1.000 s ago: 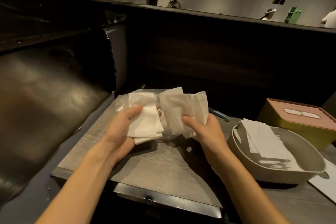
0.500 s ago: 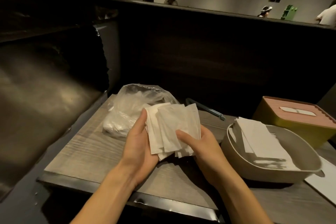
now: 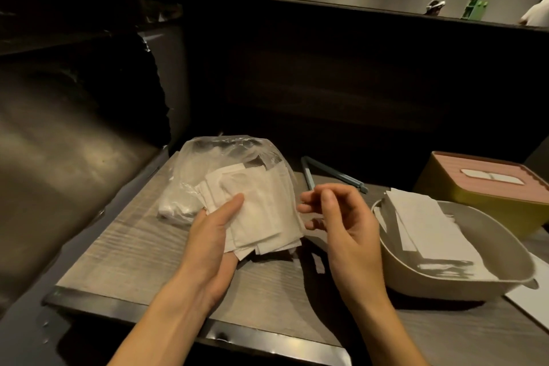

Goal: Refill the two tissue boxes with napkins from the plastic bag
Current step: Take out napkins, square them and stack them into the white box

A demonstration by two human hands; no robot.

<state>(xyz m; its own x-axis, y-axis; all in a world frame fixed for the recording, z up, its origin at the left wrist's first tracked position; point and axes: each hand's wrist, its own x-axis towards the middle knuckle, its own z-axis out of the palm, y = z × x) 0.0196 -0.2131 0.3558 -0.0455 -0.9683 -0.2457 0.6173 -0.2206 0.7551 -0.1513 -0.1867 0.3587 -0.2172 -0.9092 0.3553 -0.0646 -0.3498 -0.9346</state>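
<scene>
The left hand (image 3: 214, 235) held a loose stack of white napkins (image 3: 261, 211) above the wooden table (image 3: 133, 252), thumb laid across the top sheet and fingers underneath. The right hand (image 3: 341, 223) hovered just right of the stack, fingers loosely curled and grasping nothing. Behind the napkins, at the far left of the table, lay the clear plastic bag (image 3: 208, 163), more white paper showing inside it. To the right sat a beige tissue box (image 3: 463, 279) lying open, folded napkins stacked in it. Just beyond it stood a yellow tissue box (image 3: 463, 199) with a pink slotted lid in place. A blue-grey pair of tongs (image 3: 332, 175) lay on the table between bag and boxes.
</scene>
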